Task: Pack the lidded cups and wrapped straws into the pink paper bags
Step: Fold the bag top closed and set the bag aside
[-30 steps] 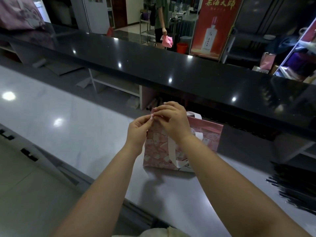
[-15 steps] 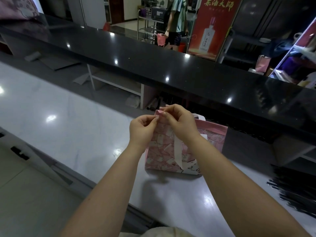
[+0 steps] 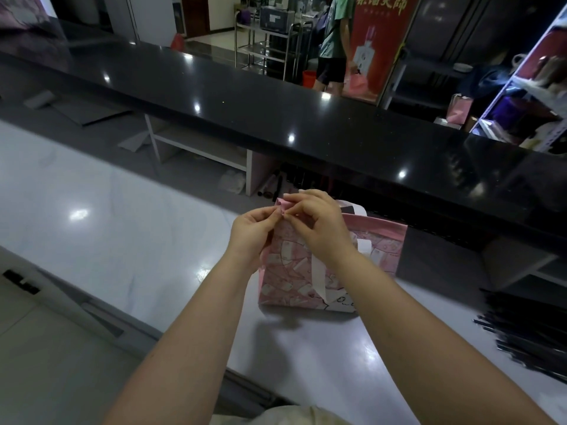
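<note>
Pink paper bag [image 3: 288,271], glossy and patterned; left hand [image 3: 254,234] and right hand [image 3: 316,225] grips pinch its folded top.

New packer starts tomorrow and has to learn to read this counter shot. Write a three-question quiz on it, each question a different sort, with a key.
1. True or false: the pink paper bag lies flat on the white counter.
2. Which part of the bag do both hands pinch? A) its bottom edge B) its top left corner C) its white ribbon handle
3. Fill in: the stack of dark flat items lies to the ___ of the bag.

Key
1. False: it stands upright.
2. B: the left hand and right hand meet at that corner.
3. Right.
</note>
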The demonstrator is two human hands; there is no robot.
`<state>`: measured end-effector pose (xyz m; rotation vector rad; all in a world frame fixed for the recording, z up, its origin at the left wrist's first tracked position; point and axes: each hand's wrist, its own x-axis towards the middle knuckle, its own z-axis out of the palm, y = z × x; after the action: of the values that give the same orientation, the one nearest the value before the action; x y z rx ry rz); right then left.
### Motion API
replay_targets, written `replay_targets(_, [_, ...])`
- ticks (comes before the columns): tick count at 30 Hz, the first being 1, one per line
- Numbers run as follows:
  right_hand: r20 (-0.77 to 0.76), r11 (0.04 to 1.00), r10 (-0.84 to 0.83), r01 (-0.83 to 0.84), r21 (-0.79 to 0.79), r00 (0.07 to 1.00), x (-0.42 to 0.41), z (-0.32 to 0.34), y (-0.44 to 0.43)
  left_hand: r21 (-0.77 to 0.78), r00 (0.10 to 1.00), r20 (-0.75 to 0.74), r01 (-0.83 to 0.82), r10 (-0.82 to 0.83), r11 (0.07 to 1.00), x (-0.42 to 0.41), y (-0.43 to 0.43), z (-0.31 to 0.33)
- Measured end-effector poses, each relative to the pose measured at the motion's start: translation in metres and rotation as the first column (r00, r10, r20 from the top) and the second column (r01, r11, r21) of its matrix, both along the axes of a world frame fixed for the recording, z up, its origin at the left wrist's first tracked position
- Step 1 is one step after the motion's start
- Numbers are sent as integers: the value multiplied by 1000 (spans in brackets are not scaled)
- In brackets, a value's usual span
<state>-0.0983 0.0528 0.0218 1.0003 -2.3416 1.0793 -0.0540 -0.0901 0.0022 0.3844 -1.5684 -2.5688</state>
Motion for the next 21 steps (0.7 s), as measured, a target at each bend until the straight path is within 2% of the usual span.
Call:
replay_targets(4, [-77,998,-58,60,20,995,4,-3,-3,-10,997,-31,64,-64,998,3,-7,-4])
replay_targets(6, [-82,996,-12,19,84,997,5,-2,-2,-47,998,-51,36,-38,998,3,-8,-4])
replay_targets(9, [27,990,90,-92,111,996,3,6,8,-102,998,-47,-47,42,994,0,-4,-4])
replay_targets(11, [150,998,-22,12,65,988,2,13,19,-135,996,-40,-89,85,987,-1,2,-5])
replay_targets(13, [128,982,-153,136,134,980,0,18,23,-171,990,-77,-129,118,977,-2,7,-7])
replay_targets(16, [109,960,-207,180,213,972,-1,22,13,-245,976,-145,-195,163,950,-1,10,-13])
replay_targets(20, [412,986,-165,135,99,896,-6,25,7,-441,949,-245,-290,197,849,0,8,-18])
replay_targets(21, [438,989,-148,123,85,886,-8,25,7,-483,943,-265,-310,200,819,0,8,-17])
